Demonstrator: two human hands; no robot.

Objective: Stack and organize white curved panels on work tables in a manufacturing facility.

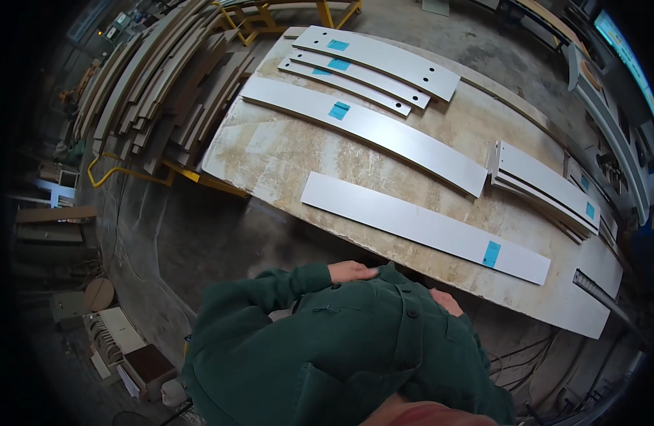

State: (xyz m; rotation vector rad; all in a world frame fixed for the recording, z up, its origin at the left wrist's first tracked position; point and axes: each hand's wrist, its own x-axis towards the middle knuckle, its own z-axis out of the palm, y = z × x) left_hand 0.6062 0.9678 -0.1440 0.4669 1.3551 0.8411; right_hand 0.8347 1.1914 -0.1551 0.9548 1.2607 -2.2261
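My left hand (352, 271) is held close against the front of my green jacket (384, 319), just short of the table edge. Its fingertips meet the jacket cloth, and whether they grip it I cannot make out. On the other side of the jacket front, my right hand (447, 302) shows only in part, its fingers hidden by the cloth. Nearest to both hands lies a long white panel (419, 226) with a blue label (491, 253) toward its right end. Beyond it a second long white panel (384, 138) rests on the worn table (263, 153).
White strips with dark round holes (376, 60) lie at the table's far side. A stack of shorter white panels (547, 188) is at the right. Many long boards (153, 78) are piled on a yellow-framed rack (199, 177) at the left. A metal bar (600, 295) crosses the right corner.
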